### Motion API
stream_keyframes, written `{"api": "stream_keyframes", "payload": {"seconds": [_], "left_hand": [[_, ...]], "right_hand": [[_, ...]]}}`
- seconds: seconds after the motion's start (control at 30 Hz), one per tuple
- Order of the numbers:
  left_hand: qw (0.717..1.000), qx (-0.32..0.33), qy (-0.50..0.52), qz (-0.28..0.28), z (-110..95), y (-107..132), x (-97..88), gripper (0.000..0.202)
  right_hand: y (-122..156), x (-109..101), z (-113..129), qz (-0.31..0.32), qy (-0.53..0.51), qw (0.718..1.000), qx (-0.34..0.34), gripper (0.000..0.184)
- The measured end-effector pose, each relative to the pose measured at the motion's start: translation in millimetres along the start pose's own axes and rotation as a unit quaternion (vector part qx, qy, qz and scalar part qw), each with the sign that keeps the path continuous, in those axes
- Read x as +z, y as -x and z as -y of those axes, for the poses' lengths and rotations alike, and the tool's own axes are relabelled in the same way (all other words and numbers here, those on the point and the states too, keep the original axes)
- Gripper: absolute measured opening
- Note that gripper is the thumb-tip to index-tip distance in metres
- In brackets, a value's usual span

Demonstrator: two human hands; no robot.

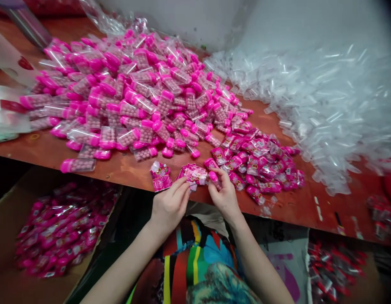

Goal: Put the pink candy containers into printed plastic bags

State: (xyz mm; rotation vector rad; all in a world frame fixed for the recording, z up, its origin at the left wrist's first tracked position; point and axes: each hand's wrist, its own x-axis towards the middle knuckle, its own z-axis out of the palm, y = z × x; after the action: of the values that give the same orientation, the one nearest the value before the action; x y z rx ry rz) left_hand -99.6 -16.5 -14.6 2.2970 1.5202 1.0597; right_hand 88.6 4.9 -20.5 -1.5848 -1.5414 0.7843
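At the table's front edge, my left hand (170, 204) is closed, its thumb and fingers pinching the near edge of a pink printed wrapper (192, 172). My right hand (224, 195) grips a small clear candy container with a pink cap (214, 179), its cap showing between thumb and fingers beside the wrapper's right end. Whether the container is partly inside the wrapper I cannot tell. Left of the wrapper lies a stack of pink printed wrappers (160, 175). Finished-looking pink wrapped packs (258, 158) are heaped just right of my right hand.
A large pile of pink-capped containers filled with pink balls (144, 97) covers the back left of the red-brown table (119, 172). Empty clear containers (309, 101) are heaped at right. Below stand a cardboard box (5, 249) of pink packs and, at right, red packs (334, 270).
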Motion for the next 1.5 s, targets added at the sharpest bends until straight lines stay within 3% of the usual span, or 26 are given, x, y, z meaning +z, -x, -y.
{"api": "stream_keyframes", "payload": {"seconds": [0.1, 0.23, 0.43, 0.57, 0.8, 1.0, 1.13, 1.23, 1.3, 1.37, 1.5], "left_hand": [[0.993, 0.036, -0.097, 0.054, -4, -1, 13.4, 0.025], [0.983, 0.031, -0.156, 0.09, 1, 0, 17.7, 0.029], [0.986, 0.036, -0.145, 0.076, 7, 2, 15.8, 0.028], [0.99, 0.025, -0.122, 0.072, 9, 2, 16.0, 0.026], [0.993, -0.011, -0.092, 0.073, 6, -2, 9.0, 0.023], [0.989, -0.004, -0.136, 0.05, 7, 7, 13.8, 0.026], [0.989, -0.024, -0.137, 0.04, 2, 9, 16.8, 0.026], [0.995, -0.078, -0.05, 0.021, -6, 5, 14.1, 0.023], [0.988, -0.151, 0.043, 0.005, -10, -1, 12.0, 0.022], [0.958, -0.244, 0.15, 0.013, -11, -8, 11.9, 0.024], [0.86, -0.383, 0.332, 0.054, -8, -21, 17.8, 0.028]], "right_hand": [[1, -6, -4, 0.017, 0.047, 0.998, -0.028, 0.039], [-3, -3, -3, 0.012, 0.056, 0.996, -0.063, 0.036], [-19, 9, 2, 0.04, 0.088, 0.99, -0.1, 0.049], [-22, 16, 6, 0.09, 0.122, 0.985, -0.084, 0.037], [-21, 20, 8, 0.048, 0.069, 0.993, -0.078, 0.035], [-32, 22, 12, 0.114, 0.128, 0.982, -0.08, 0.037], [-29, 24, 13, 0.092, 0.077, 0.992, -0.048, 0.035], [-21, 25, 15, 0.029, -0.019, 0.999, 0.003, 0.029], [-15, 28, 16, -0.007, -0.106, 0.993, 0.056, 0.028], [-11, 32, 16, -0.02, -0.189, 0.976, 0.105, 0.029], [-6, 38, 15, 0.001, -0.255, 0.953, 0.162, 0.03]]}}
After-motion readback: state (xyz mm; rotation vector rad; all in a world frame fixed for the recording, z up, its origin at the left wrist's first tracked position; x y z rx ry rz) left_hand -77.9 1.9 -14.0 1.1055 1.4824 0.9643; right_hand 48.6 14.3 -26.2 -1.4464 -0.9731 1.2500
